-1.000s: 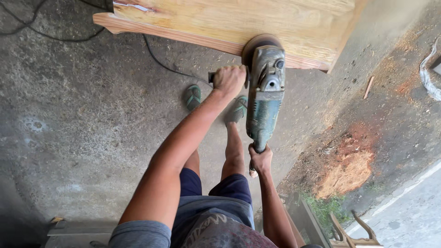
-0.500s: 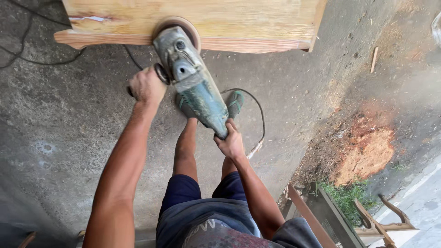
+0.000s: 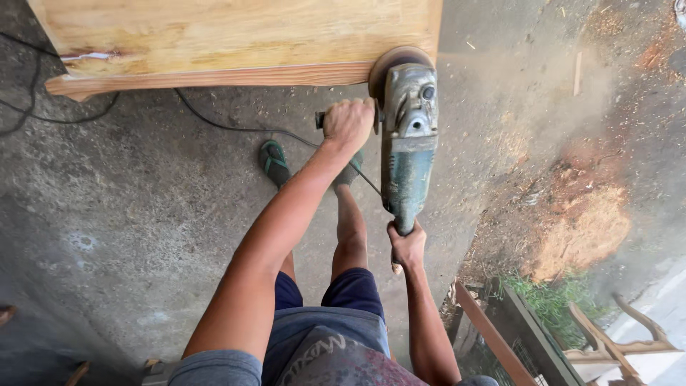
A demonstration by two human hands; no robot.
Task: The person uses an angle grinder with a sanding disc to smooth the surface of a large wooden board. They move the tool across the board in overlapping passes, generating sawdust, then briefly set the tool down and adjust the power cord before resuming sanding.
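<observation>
I hold a large green-grey angle grinder (image 3: 407, 146) with both hands. My left hand (image 3: 349, 123) is closed around its black side handle. My right hand (image 3: 407, 246) grips the rear end of its body. The round sanding disc (image 3: 397, 58) presses against the lower edge of a pale wooden slab (image 3: 236, 36), near the slab's right end. The grinder points away from me, its body nearly straight up in view. My legs and green sandals (image 3: 274, 163) stand below on the concrete.
A black power cable (image 3: 236, 127) trails over the grey concrete floor (image 3: 128, 214) under the slab. Orange sawdust (image 3: 582, 229) lies in a heap at the right. Wooden frame pieces (image 3: 514, 336) and grass sit at the lower right.
The grinder has slid right along the slab's edge, from its left part back to near the right end, and its body has swung from tilted to nearly straight. Both hands kept their grip.
</observation>
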